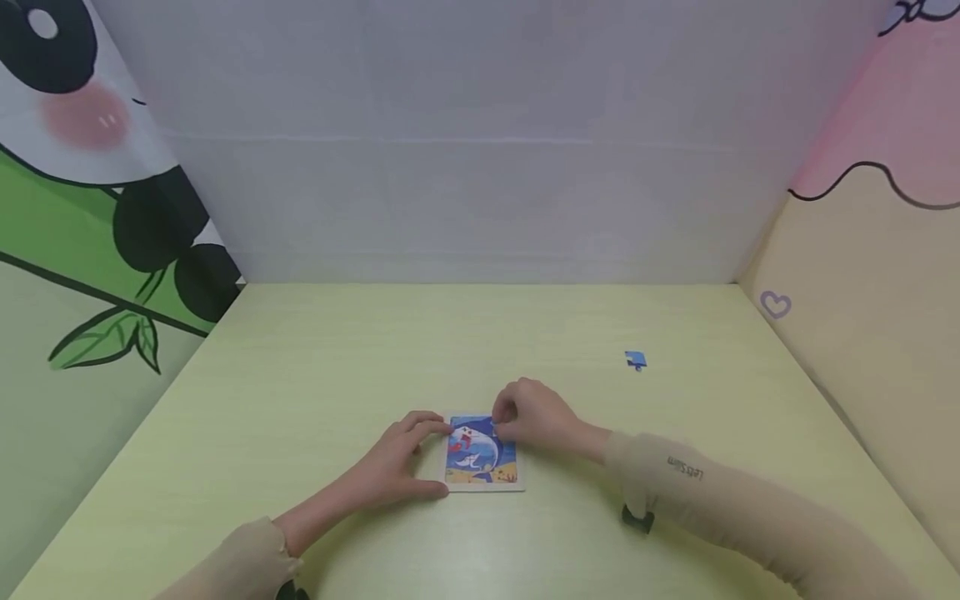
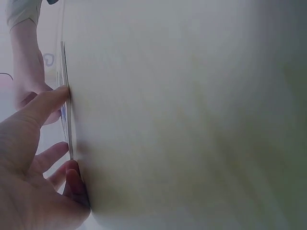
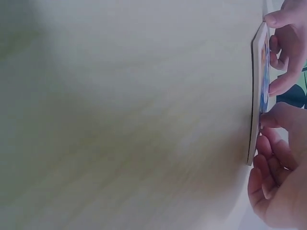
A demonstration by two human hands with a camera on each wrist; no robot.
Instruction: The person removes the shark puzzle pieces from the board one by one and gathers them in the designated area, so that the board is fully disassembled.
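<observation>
A small jigsaw puzzle board lies on the table, its picture a blue and white shark over a yellow sea floor, with a pale border around it. My left hand holds its left side, thumb at the near corner and fingertips at the far left edge. At the upper right corner, my right hand pinches a small puzzle piece against the picture; thumb and fingers mostly hide it. From the right wrist view, the board shows edge-on with the right fingertips close over its face.
A loose blue puzzle piece lies on the pale yellow table, farther back and to the right. A grey-white wall stands behind the table. Side panels with cartoon pictures flank it left and right.
</observation>
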